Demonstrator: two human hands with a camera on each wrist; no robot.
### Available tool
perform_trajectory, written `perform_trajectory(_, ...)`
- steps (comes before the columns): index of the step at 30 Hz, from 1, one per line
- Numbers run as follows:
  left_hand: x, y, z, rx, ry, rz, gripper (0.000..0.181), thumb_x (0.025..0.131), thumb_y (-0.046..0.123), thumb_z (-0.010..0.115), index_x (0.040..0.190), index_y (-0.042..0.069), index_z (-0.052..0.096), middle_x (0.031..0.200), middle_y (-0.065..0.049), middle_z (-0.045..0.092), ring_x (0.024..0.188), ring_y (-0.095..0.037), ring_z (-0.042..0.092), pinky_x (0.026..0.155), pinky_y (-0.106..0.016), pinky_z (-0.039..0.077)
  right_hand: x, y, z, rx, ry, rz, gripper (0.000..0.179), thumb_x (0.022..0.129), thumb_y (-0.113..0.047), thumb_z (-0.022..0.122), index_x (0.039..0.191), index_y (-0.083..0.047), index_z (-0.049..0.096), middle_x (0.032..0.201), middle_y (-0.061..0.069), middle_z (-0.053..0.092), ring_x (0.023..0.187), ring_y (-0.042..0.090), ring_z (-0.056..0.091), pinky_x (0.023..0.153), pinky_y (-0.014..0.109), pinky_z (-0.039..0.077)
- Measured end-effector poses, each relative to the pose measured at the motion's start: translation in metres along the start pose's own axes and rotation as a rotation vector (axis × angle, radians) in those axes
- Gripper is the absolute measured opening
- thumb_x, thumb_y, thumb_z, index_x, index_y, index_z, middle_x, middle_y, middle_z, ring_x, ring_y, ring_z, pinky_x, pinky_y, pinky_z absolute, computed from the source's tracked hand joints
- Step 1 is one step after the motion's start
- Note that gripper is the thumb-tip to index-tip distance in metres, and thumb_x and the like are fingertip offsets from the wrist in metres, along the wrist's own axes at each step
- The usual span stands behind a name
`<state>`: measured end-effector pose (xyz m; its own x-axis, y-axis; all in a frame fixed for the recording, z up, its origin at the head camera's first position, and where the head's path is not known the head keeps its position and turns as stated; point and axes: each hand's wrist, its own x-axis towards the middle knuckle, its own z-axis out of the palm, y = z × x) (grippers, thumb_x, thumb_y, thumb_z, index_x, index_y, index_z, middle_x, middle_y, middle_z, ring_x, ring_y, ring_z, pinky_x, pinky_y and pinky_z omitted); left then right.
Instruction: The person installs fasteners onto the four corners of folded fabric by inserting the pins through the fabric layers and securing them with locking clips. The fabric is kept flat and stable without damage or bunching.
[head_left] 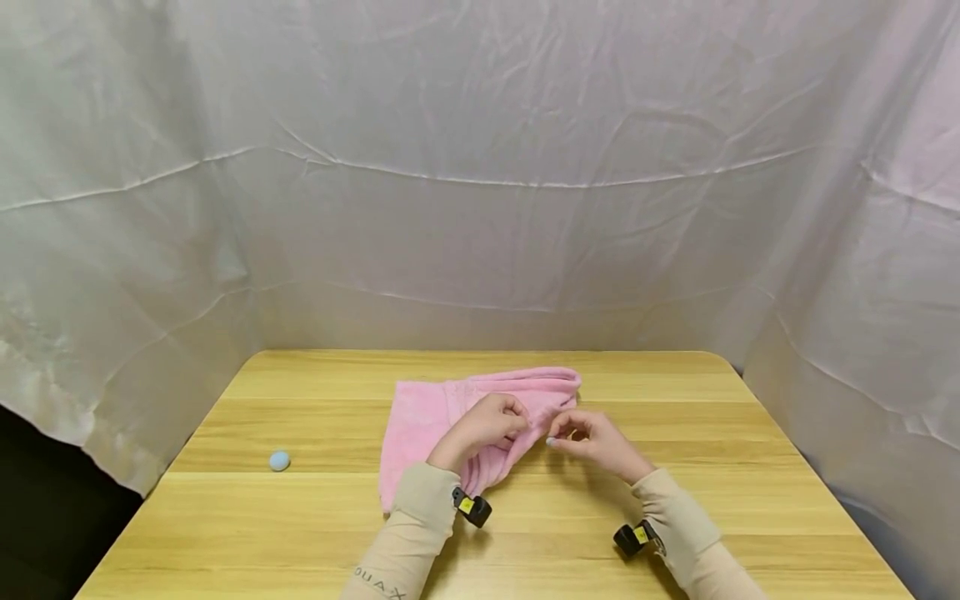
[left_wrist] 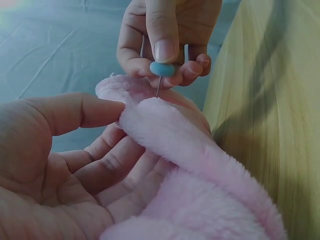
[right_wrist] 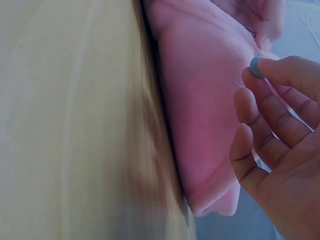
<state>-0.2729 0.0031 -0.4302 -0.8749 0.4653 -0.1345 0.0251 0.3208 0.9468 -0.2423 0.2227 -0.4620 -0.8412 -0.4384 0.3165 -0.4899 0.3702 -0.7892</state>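
A pink fluffy towel (head_left: 418, 421) lies bunched on the table, its right part raised in folds. My left hand (head_left: 489, 422) pinches a fold of it between thumb and forefinger, with the other fingers beneath the cloth in the left wrist view. Just right of the towel, my right hand (head_left: 597, 443) grips a pin by its flat, round blue head (left_wrist: 162, 69) between thumb and fingertip. The pin's thin metal shaft (left_wrist: 159, 86) points down, its lower end right at the top of the pinched fold.
A small light-blue round piece (head_left: 279, 461) lies on the wooden table (head_left: 300, 533), well left of the towel. Grey cloth curtains (head_left: 480, 242) hang behind the table and on both sides. Each wrist carries a small black camera.
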Motion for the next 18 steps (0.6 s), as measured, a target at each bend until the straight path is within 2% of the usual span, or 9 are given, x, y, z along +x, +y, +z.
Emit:
perform_trajectory(10,0.001,0.0,0.0,0.022,-0.027,0.027,0.01,0.085,0.01,0.063,0.091,0.002,0.063,0.078,-0.001,0.06,0.069,-0.012,0.059,0.062,-0.025,0.054,0.001,-0.003,0.007,-0.071,0.1,0.043,0.015,0.083,-0.012,0.075,0.093,-0.011,0.064,0.087,0.005,0.067,0.077,0.004,0.058,0.068,0.024,0.05)
perform_trajectory(14,0.0,0.001,0.0,0.024,-0.039,0.025,0.01,0.088,0.011,0.064,0.092,0.003,0.063,0.08,-0.001,0.061,0.07,-0.012,0.059,0.063,-0.025,0.054,0.003,-0.003,0.01,-0.127,0.165,-0.017,0.029,0.078,-0.009,0.079,0.098,-0.01,0.059,0.092,0.005,0.063,0.078,0.017,0.057,0.067,0.025,0.049)
perform_trajectory(18,0.0,0.001,0.0,0.031,-0.052,0.028,0.01,0.088,0.011,0.064,0.092,0.002,0.063,0.081,-0.002,0.061,0.07,-0.012,0.06,0.063,-0.025,0.054,0.004,0.001,0.012,-0.221,0.241,-0.091,0.049,0.072,-0.007,0.083,0.111,-0.006,0.054,0.107,0.01,0.057,0.091,0.029,0.052,0.072,0.033,0.049)
